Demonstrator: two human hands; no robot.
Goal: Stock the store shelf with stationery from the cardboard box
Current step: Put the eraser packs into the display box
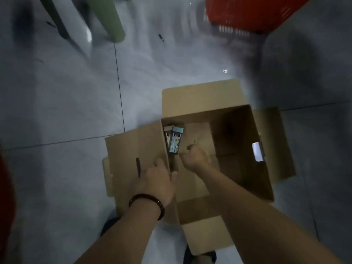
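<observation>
The cardboard box [238,141] sits open on the tiled floor and looks almost emptied: only a few stationery packs [174,140] stand against its left inner wall, so most stock seems already out. The shelf is not in view. The left hand [160,180] grips the box's left wall, thumb inside. The right hand [196,159] is down inside, just right of the packs, its fingers curled; whether they hold anything I cannot tell. A red basket [247,14] stands far right.

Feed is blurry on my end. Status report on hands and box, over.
Left hand grips cardboard box left wall. Right hand curled inside box, grasp unclear. Stationery packs upright against left wall. Nothing blocking them.
</observation>
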